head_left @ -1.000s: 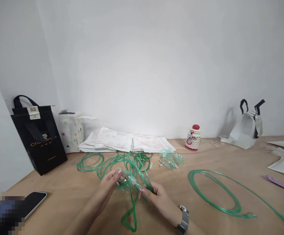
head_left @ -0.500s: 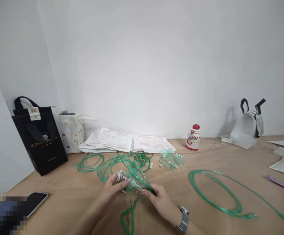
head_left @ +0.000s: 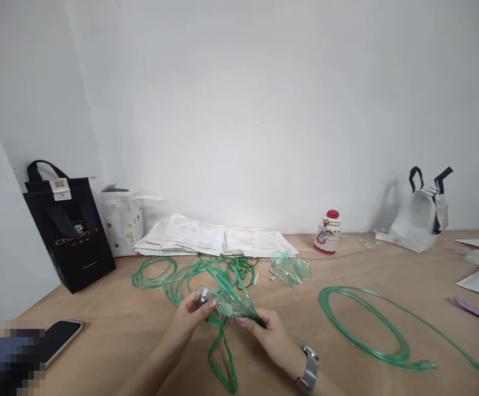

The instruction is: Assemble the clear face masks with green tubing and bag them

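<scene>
My left hand (head_left: 190, 319) is closed around a clear oxygen mask (head_left: 221, 309), its thumb on the shell beside a metal nose clip. Fingers of my right hand (head_left: 269, 330) close on green oxygen tubing (head_left: 245, 305) near the mask's connector; a watch (head_left: 310, 367) is on this wrist. Whether the tube end sits fully on the connector is hard to make out. From the mask a green elastic strap (head_left: 231, 366) hangs in a loop toward the table's near side. More coiled green tubing (head_left: 157, 264) lies just beyond the hands.
Crumpled clear-green mask pieces (head_left: 291, 268) and white paper packets (head_left: 193, 234) lie behind. A loose tubing coil (head_left: 361, 333) is at right. A red-topped bottle (head_left: 326, 234), black bag (head_left: 74, 236), white bag (head_left: 122, 223), white stand-like item (head_left: 418, 223) and phone (head_left: 62, 338) surround the work area.
The mask has turned a little in my left hand, and its hanging strap has swung right into a wider loop. My right hand stays in about the same place.
</scene>
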Demonstrator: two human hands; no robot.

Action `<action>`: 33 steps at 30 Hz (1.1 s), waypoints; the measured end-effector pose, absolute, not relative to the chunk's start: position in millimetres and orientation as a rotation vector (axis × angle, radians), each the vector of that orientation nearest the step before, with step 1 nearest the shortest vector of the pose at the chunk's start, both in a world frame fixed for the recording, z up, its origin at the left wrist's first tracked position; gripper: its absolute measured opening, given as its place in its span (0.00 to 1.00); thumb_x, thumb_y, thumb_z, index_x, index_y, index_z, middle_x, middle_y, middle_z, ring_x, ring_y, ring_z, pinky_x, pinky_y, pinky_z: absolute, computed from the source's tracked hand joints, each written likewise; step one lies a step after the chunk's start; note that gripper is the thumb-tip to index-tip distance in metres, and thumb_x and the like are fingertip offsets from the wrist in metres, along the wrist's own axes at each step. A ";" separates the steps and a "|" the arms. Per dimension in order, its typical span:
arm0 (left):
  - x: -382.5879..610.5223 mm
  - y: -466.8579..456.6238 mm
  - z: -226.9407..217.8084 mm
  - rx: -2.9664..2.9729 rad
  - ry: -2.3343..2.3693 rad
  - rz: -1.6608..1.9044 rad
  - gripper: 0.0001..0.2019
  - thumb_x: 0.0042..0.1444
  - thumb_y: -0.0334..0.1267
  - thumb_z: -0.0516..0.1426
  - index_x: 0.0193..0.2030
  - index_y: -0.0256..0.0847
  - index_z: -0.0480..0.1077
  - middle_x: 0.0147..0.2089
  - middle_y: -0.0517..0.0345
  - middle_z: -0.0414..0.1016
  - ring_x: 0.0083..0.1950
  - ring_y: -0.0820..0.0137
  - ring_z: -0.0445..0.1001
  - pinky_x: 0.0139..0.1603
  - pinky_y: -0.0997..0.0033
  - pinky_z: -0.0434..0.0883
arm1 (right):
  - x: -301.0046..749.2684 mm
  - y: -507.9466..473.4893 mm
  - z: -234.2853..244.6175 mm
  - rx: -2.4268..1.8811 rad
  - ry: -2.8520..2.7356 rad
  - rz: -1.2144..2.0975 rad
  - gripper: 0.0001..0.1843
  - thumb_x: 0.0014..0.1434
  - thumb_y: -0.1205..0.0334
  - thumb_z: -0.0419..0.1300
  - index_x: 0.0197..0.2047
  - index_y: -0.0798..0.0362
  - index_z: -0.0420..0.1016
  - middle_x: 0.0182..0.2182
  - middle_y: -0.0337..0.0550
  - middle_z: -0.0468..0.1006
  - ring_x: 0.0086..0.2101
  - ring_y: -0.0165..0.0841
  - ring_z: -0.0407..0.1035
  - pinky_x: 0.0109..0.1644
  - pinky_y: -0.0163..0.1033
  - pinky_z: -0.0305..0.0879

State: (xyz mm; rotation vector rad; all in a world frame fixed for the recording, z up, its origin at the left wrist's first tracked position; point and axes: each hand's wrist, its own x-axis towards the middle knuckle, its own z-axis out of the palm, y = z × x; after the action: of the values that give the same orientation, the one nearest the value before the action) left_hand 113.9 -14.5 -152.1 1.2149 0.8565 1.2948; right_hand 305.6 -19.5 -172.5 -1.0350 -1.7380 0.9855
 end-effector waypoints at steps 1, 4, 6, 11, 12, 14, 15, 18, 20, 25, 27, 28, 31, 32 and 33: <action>113.3 -15.1 -151.7 1.227 0.851 1.306 0.14 0.46 0.48 0.60 0.23 0.38 0.70 0.24 0.61 0.67 0.31 0.71 0.64 0.34 0.73 0.61 | 305.8 -19.2 -172.9 -1.038 -1.739 0.975 0.20 0.53 0.47 0.56 0.32 0.55 0.78 0.30 0.42 0.79 0.34 0.40 0.69 0.39 0.41 0.65; 112.0 -15.8 -153.3 1.251 0.849 1.338 0.19 0.51 0.52 0.55 0.22 0.37 0.71 0.25 0.58 0.68 0.32 0.68 0.64 0.36 0.71 0.61 | 306.2 -19.0 -172.0 -1.043 -1.747 0.938 0.20 0.53 0.47 0.55 0.32 0.54 0.79 0.29 0.42 0.78 0.34 0.39 0.69 0.39 0.41 0.65; 111.5 -15.5 -154.7 1.252 0.856 1.348 0.21 0.53 0.51 0.52 0.21 0.37 0.72 0.25 0.57 0.69 0.33 0.67 0.65 0.38 0.70 0.61 | 306.2 -19.6 -170.4 -1.041 -1.755 0.910 0.20 0.53 0.46 0.55 0.32 0.53 0.79 0.29 0.42 0.78 0.33 0.39 0.69 0.40 0.41 0.65; 111.6 -14.5 -155.8 1.261 0.849 1.370 0.20 0.55 0.49 0.51 0.20 0.37 0.71 0.25 0.56 0.70 0.32 0.66 0.66 0.38 0.69 0.62 | 305.7 -22.6 -168.0 -1.025 -1.781 0.853 0.20 0.54 0.46 0.54 0.32 0.52 0.79 0.28 0.42 0.77 0.34 0.38 0.68 0.41 0.41 0.64; 111.7 -14.2 -156.2 1.271 0.846 1.375 0.19 0.55 0.48 0.52 0.20 0.38 0.71 0.25 0.57 0.70 0.32 0.66 0.66 0.39 0.69 0.62 | 305.6 -23.2 -167.8 -1.023 -1.784 0.843 0.20 0.54 0.46 0.54 0.31 0.52 0.79 0.29 0.42 0.77 0.34 0.38 0.68 0.41 0.41 0.64; 111.7 -13.7 -157.8 1.291 0.841 1.384 0.18 0.55 0.46 0.52 0.20 0.38 0.71 0.25 0.57 0.69 0.33 0.66 0.66 0.39 0.69 0.62 | 305.7 -24.2 -167.6 -1.023 -1.787 0.823 0.20 0.55 0.47 0.54 0.30 0.52 0.79 0.29 0.42 0.76 0.33 0.37 0.68 0.41 0.40 0.64; 111.7 -13.5 -158.7 1.299 0.842 1.388 0.17 0.55 0.45 0.52 0.21 0.38 0.71 0.25 0.57 0.69 0.33 0.66 0.66 0.39 0.69 0.62 | 305.8 -24.7 -167.4 -1.025 -1.788 0.815 0.19 0.55 0.47 0.54 0.30 0.52 0.78 0.28 0.42 0.76 0.33 0.37 0.67 0.41 0.40 0.64; 111.2 -13.4 -160.5 1.311 0.850 1.396 0.15 0.54 0.44 0.53 0.22 0.39 0.71 0.26 0.58 0.69 0.33 0.66 0.66 0.39 0.70 0.62 | 306.1 -25.6 -167.4 -1.032 -1.786 0.793 0.19 0.55 0.48 0.54 0.28 0.53 0.77 0.27 0.42 0.74 0.32 0.36 0.66 0.39 0.39 0.64; 110.7 -13.8 -160.2 1.313 0.854 1.402 0.14 0.54 0.43 0.53 0.22 0.39 0.71 0.26 0.58 0.69 0.34 0.67 0.66 0.40 0.71 0.62 | 306.3 -25.8 -168.1 -1.036 -1.779 0.784 0.19 0.55 0.48 0.54 0.26 0.53 0.77 0.26 0.41 0.73 0.31 0.35 0.65 0.37 0.38 0.63; 109.2 -15.8 -155.5 1.299 0.860 1.392 0.13 0.54 0.43 0.54 0.24 0.40 0.72 0.27 0.59 0.69 0.35 0.67 0.66 0.40 0.72 0.62 | 306.1 -25.2 -170.9 -1.027 -1.761 0.808 0.18 0.55 0.48 0.55 0.26 0.52 0.77 0.27 0.42 0.74 0.31 0.35 0.66 0.38 0.39 0.64; 109.2 -16.4 -152.9 1.285 0.864 1.380 0.12 0.53 0.43 0.55 0.24 0.40 0.72 0.27 0.58 0.70 0.35 0.67 0.66 0.41 0.71 0.62 | 306.2 -24.6 -170.9 -1.019 -1.753 0.835 0.19 0.55 0.47 0.55 0.27 0.52 0.77 0.28 0.43 0.75 0.32 0.36 0.67 0.40 0.40 0.64; 109.5 -16.4 -151.7 1.277 0.864 1.370 0.13 0.54 0.43 0.54 0.24 0.39 0.72 0.27 0.58 0.70 0.35 0.67 0.67 0.41 0.71 0.63 | 306.2 -24.2 -170.5 -1.015 -1.749 0.851 0.19 0.54 0.47 0.55 0.27 0.52 0.78 0.28 0.43 0.75 0.32 0.37 0.67 0.40 0.40 0.64; 110.7 -14.9 -149.5 1.258 0.857 1.324 0.15 0.50 0.47 0.57 0.22 0.38 0.72 0.25 0.58 0.70 0.32 0.67 0.67 0.36 0.70 0.64 | 306.5 -23.3 -168.1 -1.001 -1.740 0.900 0.18 0.54 0.47 0.56 0.29 0.53 0.78 0.29 0.43 0.77 0.34 0.38 0.69 0.41 0.41 0.65; 111.2 -14.1 -149.5 1.256 0.859 1.306 0.13 0.46 0.46 0.60 0.22 0.38 0.72 0.24 0.58 0.70 0.30 0.67 0.67 0.34 0.71 0.64 | 306.6 -23.3 -167.0 -0.997 -1.736 0.913 0.18 0.54 0.47 0.56 0.30 0.53 0.78 0.30 0.43 0.77 0.34 0.39 0.69 0.40 0.41 0.65; 111.8 -13.3 -150.0 1.253 0.865 1.292 0.11 0.40 0.44 0.64 0.22 0.37 0.72 0.23 0.59 0.70 0.29 0.68 0.67 0.32 0.71 0.64 | 306.7 -23.4 -165.9 -0.994 -1.733 0.924 0.18 0.54 0.47 0.56 0.30 0.53 0.78 0.30 0.43 0.77 0.34 0.39 0.69 0.40 0.41 0.65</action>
State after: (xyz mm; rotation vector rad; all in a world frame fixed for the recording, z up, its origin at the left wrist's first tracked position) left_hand 111.8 -13.3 -150.0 1.2535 0.8647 1.2920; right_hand 306.7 -23.4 -165.9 -0.9944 -1.7329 0.9240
